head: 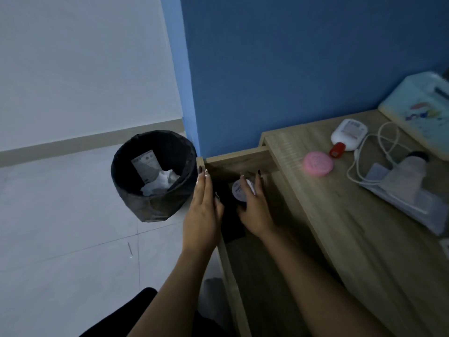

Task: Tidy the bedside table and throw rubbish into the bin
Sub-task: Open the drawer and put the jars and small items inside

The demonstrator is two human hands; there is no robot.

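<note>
Now small jar in right hand, left hand beside

The tissue box at upper right is cut off by the frame edge; its print is blurred. The jar label at centre is unreadable.

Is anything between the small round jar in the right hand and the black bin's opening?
Only the left hand, held open between the small round jar and the black bin; the bin's mouth is uncovered.
</note>
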